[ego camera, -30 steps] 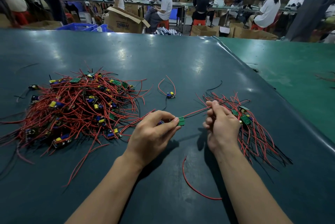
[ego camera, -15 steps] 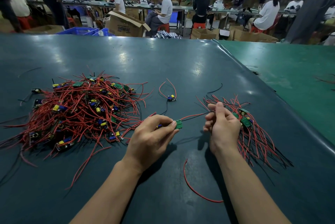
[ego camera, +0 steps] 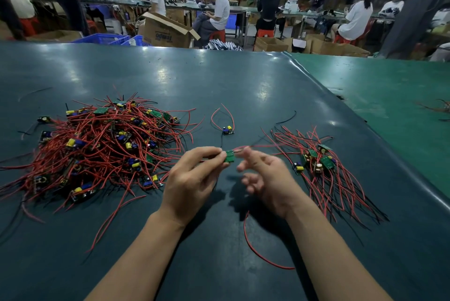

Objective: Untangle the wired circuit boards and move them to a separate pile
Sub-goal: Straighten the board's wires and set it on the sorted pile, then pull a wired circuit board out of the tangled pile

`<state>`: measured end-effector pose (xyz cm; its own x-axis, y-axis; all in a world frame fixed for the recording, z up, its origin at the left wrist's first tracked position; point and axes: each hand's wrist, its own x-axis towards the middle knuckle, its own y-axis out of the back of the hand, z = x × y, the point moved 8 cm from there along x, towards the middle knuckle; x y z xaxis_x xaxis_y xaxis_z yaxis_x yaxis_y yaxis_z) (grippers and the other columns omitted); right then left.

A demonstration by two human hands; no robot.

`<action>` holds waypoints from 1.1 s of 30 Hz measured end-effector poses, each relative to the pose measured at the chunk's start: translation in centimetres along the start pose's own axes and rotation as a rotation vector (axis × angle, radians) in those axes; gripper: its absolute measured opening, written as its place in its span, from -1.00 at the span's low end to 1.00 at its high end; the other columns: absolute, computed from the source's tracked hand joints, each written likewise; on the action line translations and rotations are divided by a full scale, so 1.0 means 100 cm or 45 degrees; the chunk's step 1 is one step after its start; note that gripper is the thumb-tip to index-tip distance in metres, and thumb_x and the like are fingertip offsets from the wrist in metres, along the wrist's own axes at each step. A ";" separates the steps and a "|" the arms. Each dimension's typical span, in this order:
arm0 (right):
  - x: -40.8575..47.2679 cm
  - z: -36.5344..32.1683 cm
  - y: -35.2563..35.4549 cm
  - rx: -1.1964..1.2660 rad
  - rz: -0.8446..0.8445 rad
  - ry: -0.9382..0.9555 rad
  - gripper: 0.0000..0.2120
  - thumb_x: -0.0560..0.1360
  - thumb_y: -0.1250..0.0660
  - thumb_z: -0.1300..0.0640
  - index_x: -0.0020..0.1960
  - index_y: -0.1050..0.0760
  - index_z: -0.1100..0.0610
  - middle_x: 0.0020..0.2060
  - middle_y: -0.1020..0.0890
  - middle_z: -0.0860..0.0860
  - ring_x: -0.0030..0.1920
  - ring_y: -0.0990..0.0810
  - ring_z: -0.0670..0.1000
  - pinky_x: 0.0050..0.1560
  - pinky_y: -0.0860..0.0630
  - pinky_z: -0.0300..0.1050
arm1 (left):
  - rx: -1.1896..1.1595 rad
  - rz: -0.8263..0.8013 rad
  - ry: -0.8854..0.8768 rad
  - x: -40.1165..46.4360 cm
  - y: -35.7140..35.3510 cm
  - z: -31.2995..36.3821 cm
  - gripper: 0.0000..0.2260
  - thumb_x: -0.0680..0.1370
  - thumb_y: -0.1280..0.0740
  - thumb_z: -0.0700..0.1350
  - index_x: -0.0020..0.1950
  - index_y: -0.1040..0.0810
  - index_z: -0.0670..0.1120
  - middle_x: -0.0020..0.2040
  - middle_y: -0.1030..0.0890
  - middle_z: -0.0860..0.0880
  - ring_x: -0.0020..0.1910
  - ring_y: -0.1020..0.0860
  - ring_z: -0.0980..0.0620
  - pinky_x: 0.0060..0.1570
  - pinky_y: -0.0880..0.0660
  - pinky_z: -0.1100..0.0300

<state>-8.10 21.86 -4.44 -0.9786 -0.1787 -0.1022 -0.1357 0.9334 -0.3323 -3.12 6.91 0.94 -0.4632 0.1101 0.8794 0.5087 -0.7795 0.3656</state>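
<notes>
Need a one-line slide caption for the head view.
Left hand pinches a green board between the tangled pile and sorted pile; right hand open beside it.

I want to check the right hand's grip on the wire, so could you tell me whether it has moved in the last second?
Yes. The right hand has opened and shifted left, away from the sorted pile, toward the held circuit board.

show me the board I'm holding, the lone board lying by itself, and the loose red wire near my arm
held board (ego camera: pixel 229 156), head view, its green face.
lone board (ego camera: pixel 228 130), head view, its body.
loose red wire (ego camera: pixel 258 255), head view, mid-curve.
</notes>
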 end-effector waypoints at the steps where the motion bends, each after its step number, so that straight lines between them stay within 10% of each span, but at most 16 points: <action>1: -0.002 0.004 -0.010 -0.053 -0.103 -0.023 -0.69 0.34 -0.41 -0.09 -0.11 -0.56 0.15 -0.37 -0.56 0.04 -0.52 -0.48 -0.07 -0.59 -0.38 -0.29 | 0.001 -0.026 -0.037 0.000 -0.001 0.003 -0.87 0.50 -0.46 -0.27 0.03 -0.70 -0.27 0.00 -0.65 -0.18 -0.06 -0.65 -0.13 -0.07 -0.60 -0.01; 11: -0.012 -0.033 0.029 -0.200 0.385 0.380 -0.78 0.55 -0.35 0.22 -0.28 -0.53 0.22 -0.55 -0.51 0.00 -0.61 -0.39 -0.08 -0.62 -0.31 -0.29 | 0.291 0.134 -0.008 0.004 0.022 -0.012 -0.90 0.50 -0.45 -0.24 0.00 -0.72 -0.14 -0.12 -0.70 0.01 -0.23 -0.57 -0.11 -0.13 -0.45 -0.08; 19: -0.030 -0.035 0.087 0.363 1.057 0.489 -0.65 0.58 -0.30 -0.09 -0.23 -0.48 0.15 -0.56 -0.48 -0.05 -0.64 -0.36 -0.11 -0.62 -0.24 -0.31 | 0.607 0.148 0.550 -0.006 0.036 -0.052 -0.91 0.50 -0.46 -0.20 -0.02 -0.70 -0.12 -0.09 -0.69 -0.06 -0.07 -0.55 -0.19 -0.02 -0.39 -0.03; 23: -0.016 -0.011 0.076 0.239 0.890 0.127 -0.61 0.58 -0.29 -0.11 -0.21 -0.54 0.19 -0.59 -0.51 -0.07 -0.65 -0.35 -0.14 -0.65 -0.22 -0.36 | 0.745 0.087 0.747 -0.011 0.039 -0.062 -0.92 0.51 -0.43 -0.14 -0.03 -0.70 -0.08 -0.06 -0.65 -0.07 -0.01 -0.50 -0.20 -0.02 -0.34 -0.03; 33: -0.004 -0.012 0.024 -0.694 0.473 0.360 -0.78 0.57 -0.34 0.07 -0.23 -0.59 0.10 -0.49 -0.58 -0.03 -0.57 -0.46 -0.08 -0.53 -0.34 -0.25 | 0.476 -0.436 0.355 -0.009 -0.017 -0.039 -0.74 0.48 -0.43 -0.02 0.15 -0.67 -0.04 -0.04 -0.71 0.04 0.03 -0.51 -0.10 0.03 -0.21 -0.01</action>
<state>-8.20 24.54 -4.05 -0.9678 0.1994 0.1535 0.2281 0.9528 0.2004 -6.38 5.72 -1.64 -0.7944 0.1116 0.5971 0.4947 -0.4516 0.7425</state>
